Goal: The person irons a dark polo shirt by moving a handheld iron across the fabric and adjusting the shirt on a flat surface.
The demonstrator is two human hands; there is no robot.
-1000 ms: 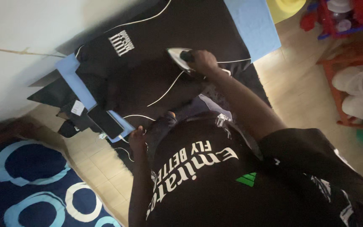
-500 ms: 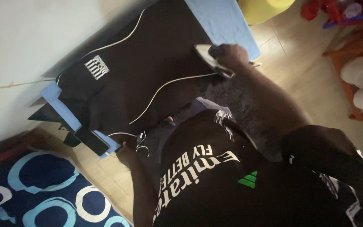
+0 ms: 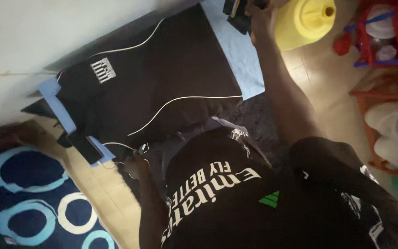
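A black garment with thin white piping and a white emblem lies flat on a light blue cloth. My right hand reaches to the far end of the cloth and grips a dark iron, which sits past the garment at the frame's top edge. My left hand rests by the garment's near edge, beside a thin white cable. Its fingers are too dark to read. I wear a black shirt with white lettering.
A dark phone lies on the blue cloth's left corner. A yellow plastic container stands right of the iron. Red racks with white plastic ware fill the right side. A blue mat with ring patterns covers the floor at left.
My right hand has carried the iron from the middle of the garment across it and off onto the far end of the blue cloth. My left hand stayed by the near edge.
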